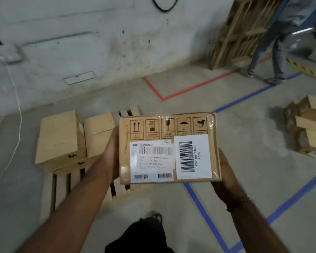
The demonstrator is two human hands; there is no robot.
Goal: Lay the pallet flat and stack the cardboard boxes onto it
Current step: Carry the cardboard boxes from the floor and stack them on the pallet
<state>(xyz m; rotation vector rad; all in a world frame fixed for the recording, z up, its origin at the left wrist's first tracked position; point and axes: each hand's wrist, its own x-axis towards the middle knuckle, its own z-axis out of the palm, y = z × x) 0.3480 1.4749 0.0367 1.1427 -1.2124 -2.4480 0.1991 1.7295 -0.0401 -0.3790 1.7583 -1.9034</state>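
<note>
I hold a cardboard box (169, 128) with white barcode labels and handling symbols in front of me, above the floor. My left hand (112, 157) grips its left side and my right hand (226, 178) supports its right lower corner. A wooden pallet (62, 187) lies flat on the floor at lower left, partly hidden by my left arm. Stacked boxes (57, 137) stand on its far-left part, with another box (98, 132) beside them.
More cardboard boxes (308, 125) sit piled on the floor at the right edge. A second pallet (241, 31) leans upright at the back right, with another person (270, 50) beside it. Red and blue tape lines (204, 203) mark the floor. A white cable (16, 114) trails at left.
</note>
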